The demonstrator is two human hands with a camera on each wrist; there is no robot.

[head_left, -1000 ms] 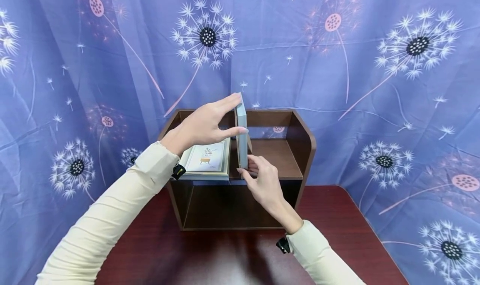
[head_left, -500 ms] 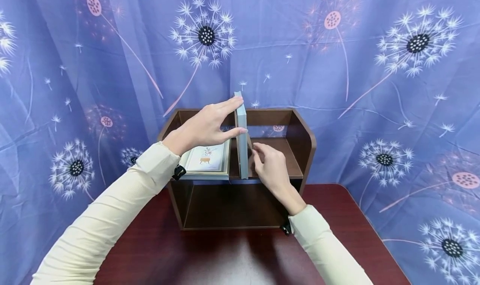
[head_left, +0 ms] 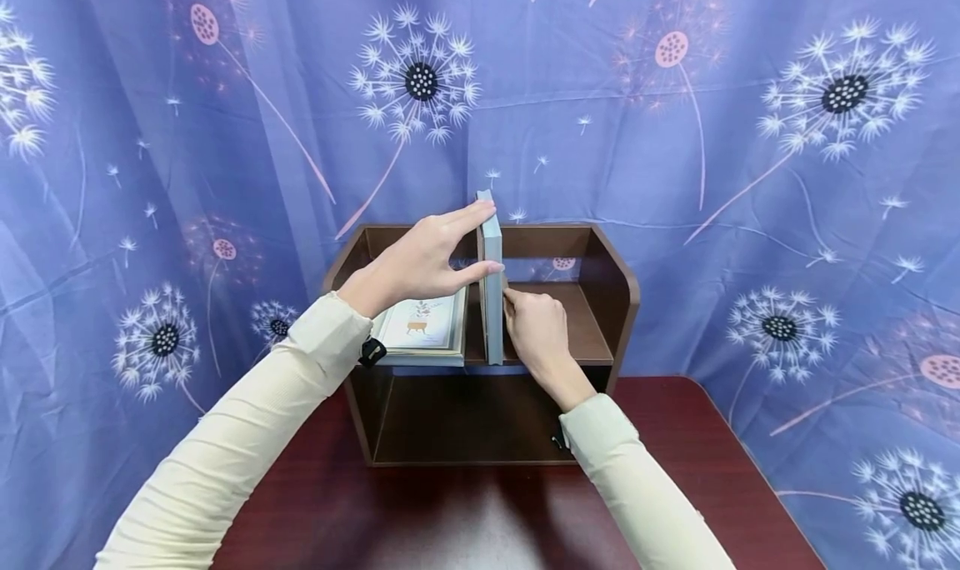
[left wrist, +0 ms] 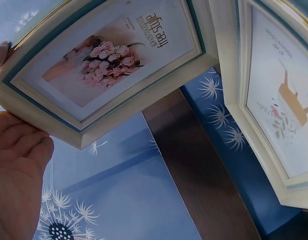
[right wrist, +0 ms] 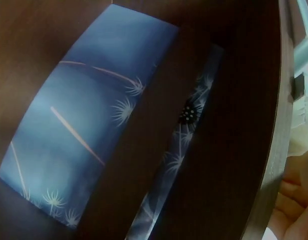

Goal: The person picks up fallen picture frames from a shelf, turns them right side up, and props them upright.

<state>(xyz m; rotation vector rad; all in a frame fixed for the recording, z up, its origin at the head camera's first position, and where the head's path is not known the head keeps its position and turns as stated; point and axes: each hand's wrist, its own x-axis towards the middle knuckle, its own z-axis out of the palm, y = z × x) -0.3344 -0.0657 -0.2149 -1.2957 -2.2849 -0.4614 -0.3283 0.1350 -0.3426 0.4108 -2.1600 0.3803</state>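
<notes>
A picture frame with pale blue edges stands upright on the upper deck of the brown desktop shelf. My left hand holds it, fingers over the top edge and thumb on the front edge. In the left wrist view this frame shows a pink bouquet picture. My right hand is on its right side, fingers curled, fingertips at the brown stand on the frame's back. The right wrist view catches only part of that hand beyond the shelf wood. A second picture frame, with a plant drawing, lies left, partly behind my left arm.
The shelf's side panel rises to the right of my right hand. Below the upper deck is an open lower compartment. The shelf stands on a dark red table, with a blue dandelion-patterned curtain behind.
My right hand has moved from the frame's lower front edge up and back to the stand behind it. My left hand keeps its hold on the top, and the upright frame stays in place.
</notes>
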